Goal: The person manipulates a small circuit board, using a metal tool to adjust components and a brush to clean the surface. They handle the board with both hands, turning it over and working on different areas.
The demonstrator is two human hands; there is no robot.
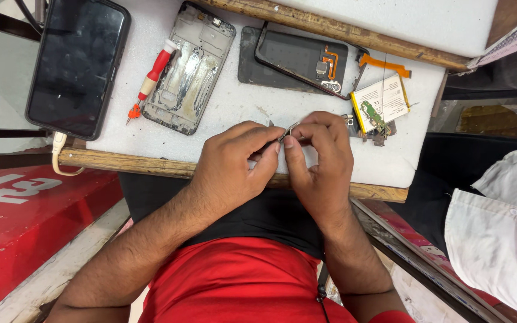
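Observation:
My left hand (234,164) and my right hand (321,161) meet over the near edge of the white work surface (234,104). Together they pinch a small metal part (287,130) between thumbs and fingertips; most of it is hidden by the fingers. A little beyond the hands lie an opened phone frame (188,69), a dark phone back cover (303,60) with an orange flex cable, and a white battery (381,98) with a small green circuit board on it.
A red-handled screwdriver (151,78) lies left of the frame. A black phone (79,63) with a cable sits at the far left. A wooden strip (169,168) edges the table. Another person's white sleeve (504,221) is at the right.

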